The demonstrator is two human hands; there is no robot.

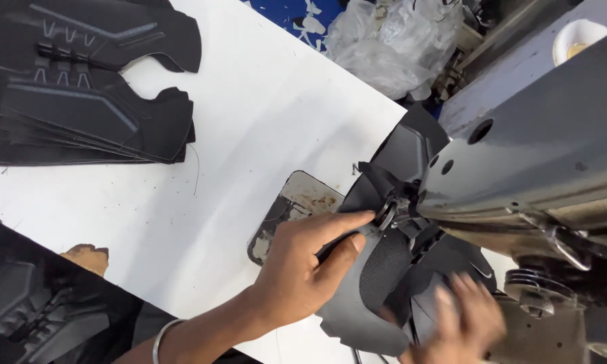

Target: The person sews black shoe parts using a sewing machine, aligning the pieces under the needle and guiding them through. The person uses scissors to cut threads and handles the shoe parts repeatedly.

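My left hand pinches the black shoe upper by its edge, thumb and forefinger closed on it right at the presser foot. The upper lies under the head of the grey sewing machine, on the white table. It's a flat dark panel: a textured mesh strip down the middle, smoother grey-black side pieces, wavy cut edge nearest me. My right hand rests on its lower right part, motion-blurred, so I can't tell its grip. A stack of similar uppers sits far left, well apart.
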